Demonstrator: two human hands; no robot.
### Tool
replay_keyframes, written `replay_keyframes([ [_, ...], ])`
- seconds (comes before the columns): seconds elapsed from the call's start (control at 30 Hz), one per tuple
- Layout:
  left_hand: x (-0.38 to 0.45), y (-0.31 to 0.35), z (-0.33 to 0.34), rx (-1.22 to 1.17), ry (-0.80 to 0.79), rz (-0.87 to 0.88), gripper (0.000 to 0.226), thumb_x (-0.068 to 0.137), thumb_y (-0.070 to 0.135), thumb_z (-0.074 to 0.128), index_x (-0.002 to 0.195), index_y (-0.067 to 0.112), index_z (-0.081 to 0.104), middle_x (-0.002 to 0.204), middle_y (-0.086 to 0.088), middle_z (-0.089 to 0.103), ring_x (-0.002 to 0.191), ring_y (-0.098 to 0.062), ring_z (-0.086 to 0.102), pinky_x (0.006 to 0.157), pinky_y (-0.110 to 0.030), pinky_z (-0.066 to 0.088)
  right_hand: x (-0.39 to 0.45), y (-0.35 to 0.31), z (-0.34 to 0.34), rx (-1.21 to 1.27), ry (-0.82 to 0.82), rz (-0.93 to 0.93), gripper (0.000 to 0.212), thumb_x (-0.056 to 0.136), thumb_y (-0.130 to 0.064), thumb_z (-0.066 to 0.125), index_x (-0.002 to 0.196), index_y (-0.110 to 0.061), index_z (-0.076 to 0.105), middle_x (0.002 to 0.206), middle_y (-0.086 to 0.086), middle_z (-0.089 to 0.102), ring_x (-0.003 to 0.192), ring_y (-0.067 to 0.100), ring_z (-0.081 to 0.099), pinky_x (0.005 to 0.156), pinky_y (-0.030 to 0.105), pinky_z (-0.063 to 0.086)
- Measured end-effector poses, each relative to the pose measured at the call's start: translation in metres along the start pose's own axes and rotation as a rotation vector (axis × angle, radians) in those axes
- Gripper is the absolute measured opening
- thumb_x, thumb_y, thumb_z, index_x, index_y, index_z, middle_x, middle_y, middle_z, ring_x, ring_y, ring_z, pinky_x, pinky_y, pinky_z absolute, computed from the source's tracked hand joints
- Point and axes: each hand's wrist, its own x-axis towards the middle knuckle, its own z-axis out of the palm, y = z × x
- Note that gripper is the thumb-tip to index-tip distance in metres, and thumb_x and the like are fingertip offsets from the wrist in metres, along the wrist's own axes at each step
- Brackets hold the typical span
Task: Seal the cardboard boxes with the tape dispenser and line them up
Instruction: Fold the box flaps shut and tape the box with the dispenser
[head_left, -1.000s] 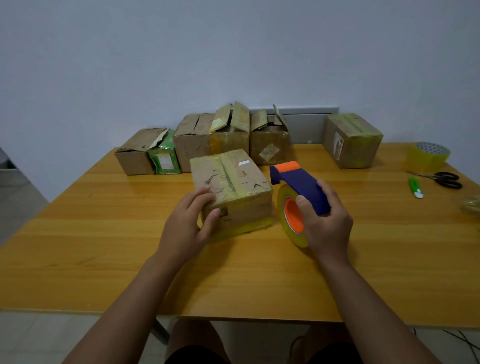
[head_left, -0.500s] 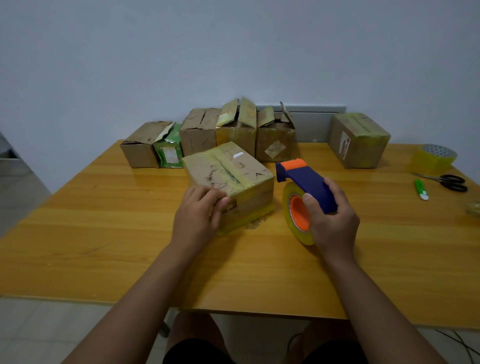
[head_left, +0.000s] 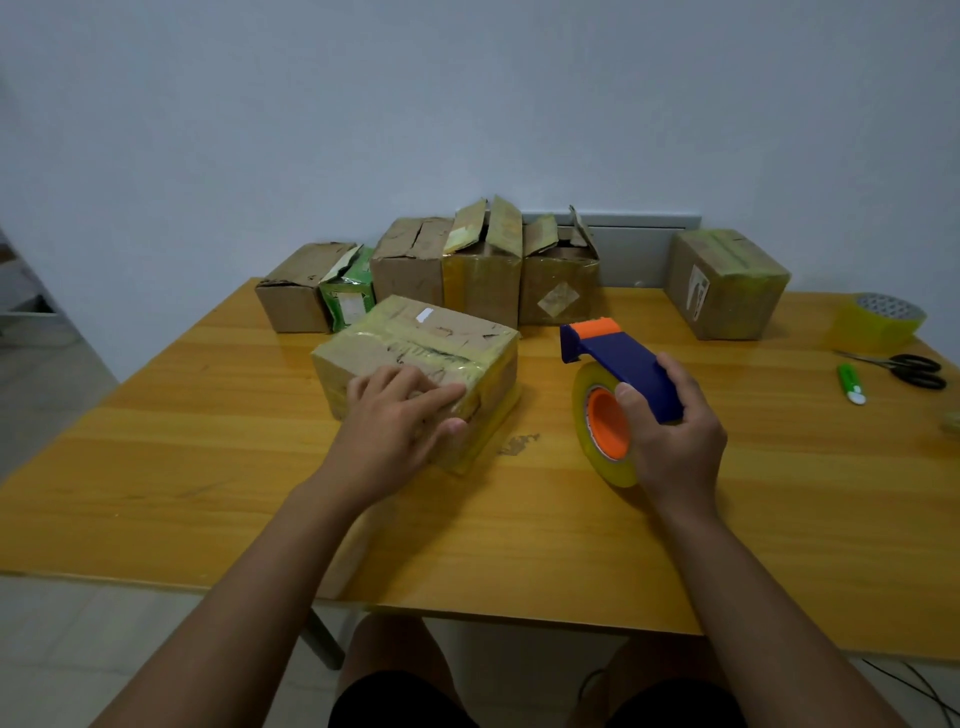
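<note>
A cardboard box, wrapped in yellowish tape, lies on the wooden table at centre. My left hand holds its near right corner, fingers laid over the top and thumb on the front face. To its right, my right hand grips the blue handle of the tape dispenser. The dispenser has an orange tip, and its yellow tape roll stands on the table. Several boxes with loose flaps stand in a row at the back. One taped box stands apart at the back right.
A spare tape roll, black scissors and a green utility knife lie at the table's right side. A green packet sits among the back boxes. A wall rises right behind the table.
My left hand has turned the centre box so that its taped seam now runs more across me, and shifted it a little left. The dispenser has stayed in my right hand on the table.
</note>
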Motion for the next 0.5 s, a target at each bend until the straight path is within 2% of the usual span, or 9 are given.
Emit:
replay_keyframes([
  [0.13, 0.004, 0.006, 0.002, -0.002, 0.029, -0.012, 0.048, 0.089, 0.055, 0.047, 0.115, 0.022, 0.069, 0.09, 0.002, 0.058, 0.084, -0.019, 0.052, 0.073, -0.032, 0.034, 0.0, 0.0, 0.0, 0.001, -0.004, -0.002, 0.068, 0.079, -0.049, 0.062, 0.138, -0.018, 0.052, 0.117, -0.011, 0.054, 0.102, 0.006, 0.054, 0.073, 0.006, 0.04],
  [0.27, 0.009, 0.012, -0.001, 0.02, -0.024, 0.004, 0.055, 0.085, 0.062, 0.044, 0.115, 0.022, 0.067, 0.093, 0.002, 0.056, 0.084, -0.015, 0.046, 0.071, -0.032, 0.037, 0.0, 0.0, -0.002, -0.001, -0.004, -0.006, 0.067, 0.079, -0.049, 0.062, 0.138, -0.018, 0.052, 0.118, -0.012, 0.053, 0.102, 0.007, 0.054, 0.075, 0.01, 0.043],
  [0.37, 0.011, 0.01, -0.008, -0.013, -0.051, 0.032, 0.055, 0.087, 0.057, 0.041, 0.119, 0.021, 0.068, 0.092, 0.003, 0.056, 0.084, -0.012, 0.041, 0.07, -0.031, 0.033, 0.0, 0.002, -0.002, 0.007, -0.001, -0.006, 0.067, 0.079, -0.049, 0.063, 0.138, -0.019, 0.052, 0.118, -0.012, 0.054, 0.103, 0.007, 0.055, 0.076, 0.012, 0.044],
  [0.5, 0.011, 0.021, -0.004, 0.047, 0.002, -0.031, 0.048, 0.091, 0.052, 0.043, 0.11, 0.019, 0.071, 0.086, 0.0, 0.058, 0.078, -0.017, 0.047, 0.066, -0.032, 0.036, 0.0, 0.002, -0.001, -0.003, -0.005, -0.019, 0.067, 0.079, -0.049, 0.062, 0.138, -0.018, 0.052, 0.119, -0.012, 0.053, 0.103, 0.007, 0.054, 0.075, 0.01, 0.043],
])
